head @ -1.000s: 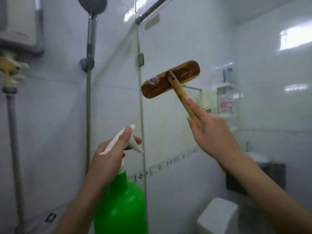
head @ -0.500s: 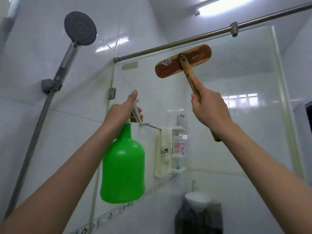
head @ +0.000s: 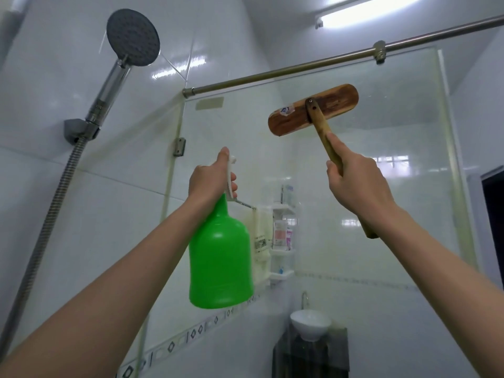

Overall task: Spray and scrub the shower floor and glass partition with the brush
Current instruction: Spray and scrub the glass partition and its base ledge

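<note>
My left hand [head: 210,181] grips the white trigger head of a green spray bottle [head: 220,260], held up in front of the glass partition [head: 381,192]. My right hand [head: 357,184] is closed around the wooden handle of a brush, forefinger stretched along it. The brush's wooden head [head: 313,109] lies flat against the upper part of the glass, tilted up to the right, just below the metal top rail [head: 272,76]. The bristles face the glass and are hidden. The shower floor is out of view.
A shower head [head: 132,36] on a holder with a metal hose [head: 51,214] hangs on the tiled wall at left. Behind the glass are a white shelf rack with bottles [head: 282,236], a small white basin [head: 311,324] and a dark doorway [head: 495,214] at right.
The view has tilted up from the lower wall to the top of the partition. Both hands rose; the brush head now sits higher on the glass, near the rail.
</note>
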